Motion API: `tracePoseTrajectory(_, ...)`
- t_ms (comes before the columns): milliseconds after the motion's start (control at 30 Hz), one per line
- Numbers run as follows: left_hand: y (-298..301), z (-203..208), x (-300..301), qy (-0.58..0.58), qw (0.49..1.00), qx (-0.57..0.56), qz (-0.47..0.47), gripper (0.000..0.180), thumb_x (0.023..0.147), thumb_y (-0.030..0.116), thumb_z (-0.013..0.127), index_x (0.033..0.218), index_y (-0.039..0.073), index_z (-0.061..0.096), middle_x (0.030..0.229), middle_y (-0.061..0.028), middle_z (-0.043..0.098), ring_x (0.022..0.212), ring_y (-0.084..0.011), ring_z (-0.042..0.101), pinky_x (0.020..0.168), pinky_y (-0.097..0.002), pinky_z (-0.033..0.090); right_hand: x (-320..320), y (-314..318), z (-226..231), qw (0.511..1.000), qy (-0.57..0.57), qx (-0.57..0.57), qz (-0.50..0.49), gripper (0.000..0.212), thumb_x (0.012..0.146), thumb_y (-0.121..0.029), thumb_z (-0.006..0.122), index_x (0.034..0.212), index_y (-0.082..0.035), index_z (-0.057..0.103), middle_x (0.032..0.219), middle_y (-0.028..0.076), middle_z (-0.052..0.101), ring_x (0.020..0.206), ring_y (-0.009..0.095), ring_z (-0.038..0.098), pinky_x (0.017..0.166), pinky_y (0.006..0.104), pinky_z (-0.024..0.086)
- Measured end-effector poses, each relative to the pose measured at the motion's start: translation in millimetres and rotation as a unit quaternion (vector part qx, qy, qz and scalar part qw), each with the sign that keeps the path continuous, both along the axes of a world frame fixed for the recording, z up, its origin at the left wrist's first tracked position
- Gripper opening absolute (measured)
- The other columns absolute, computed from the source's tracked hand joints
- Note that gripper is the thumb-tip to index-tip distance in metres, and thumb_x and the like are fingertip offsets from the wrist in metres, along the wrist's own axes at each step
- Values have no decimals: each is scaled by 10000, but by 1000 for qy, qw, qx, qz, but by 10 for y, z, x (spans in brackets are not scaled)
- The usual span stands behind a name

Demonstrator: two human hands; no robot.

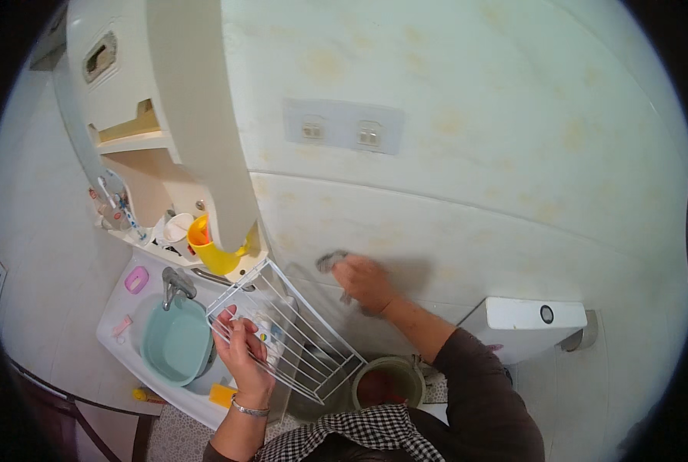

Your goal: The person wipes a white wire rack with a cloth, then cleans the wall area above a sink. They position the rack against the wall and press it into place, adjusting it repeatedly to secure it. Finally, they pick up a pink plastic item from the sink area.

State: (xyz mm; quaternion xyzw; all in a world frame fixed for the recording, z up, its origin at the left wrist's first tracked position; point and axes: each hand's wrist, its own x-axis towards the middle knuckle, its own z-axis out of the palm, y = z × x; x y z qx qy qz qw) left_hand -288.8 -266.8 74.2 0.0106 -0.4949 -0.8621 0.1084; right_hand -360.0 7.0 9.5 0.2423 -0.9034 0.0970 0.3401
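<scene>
My left hand [244, 353] is closed round the bars of a white wire rack [318, 311], holding it tilted over the right side of the sink. On the tiled wall [452, 208], my right hand [365, 283] presses a crumpled grey cloth [330, 260], its fingers closed on it. A yellow cup [216, 256] stands on the cabinet ledge close to the rack's upper end. Below the rack's far end is a bucket [418, 385] with something reddish inside.
The white sink [118, 346] at left holds a teal basin [178, 346] under a faucet [178, 283]. A pink soap dish [136, 279] and a yellow sponge [222, 395] lie on its rim. A toilet tank [525, 314] stands at right. An adhesive hook strip [342, 127] is on the wall.
</scene>
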Motion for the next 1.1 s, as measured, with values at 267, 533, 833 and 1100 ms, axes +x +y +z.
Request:
tracePoseTrajectory(267, 210, 141, -66, 4, 999, 24, -27, 414, 958, 280, 568, 1287, 60, 443, 841, -14, 532, 460, -38, 340, 383, -194, 261, 318, 350, 1796, 925, 359, 6, -119, 359, 738, -17, 639, 1091, 39, 672, 1106, 156, 627, 1006, 324, 571, 869, 438, 433)
tracePoseTrajectory(533, 261, 245, -176, 33, 999, 11, 38, 400, 972, 308, 554, 1276, 69, 453, 835, -4, 526, 450, -29, 333, 380, -192, 265, -466, -395, 1520, 957, 279, 71, 45, 318, 750, -72, 616, 1053, 6, 674, 1140, 86, 607, 1096, 261, 539, 877, 381, 494)
tracePoseTrajectory(833, 331, 421, -126, 52, 997, 61, -11, 350, 992, 260, 530, 1278, 70, 463, 834, -20, 527, 445, -31, 328, 378, -188, 269, 1008, 1116, 1465, 945, 275, 117, -132, 244, 758, -92, 671, 999, -79, 701, 1032, 66, 667, 994, 272, 596, 871, 416, 481)
tracePoseTrajectory(1100, 305, 552, 34, 72, 994, 83, -21, 319, 999, 248, 523, 1263, 74, 482, 822, -26, 535, 440, -34, 328, 365, -190, 254, 1485, 1577, 1214, 870, 392, -23, -299, 309, 779, 13, 642, 1081, -16, 697, 1061, 93, 646, 1012, 319, 572, 887, 420, 443)
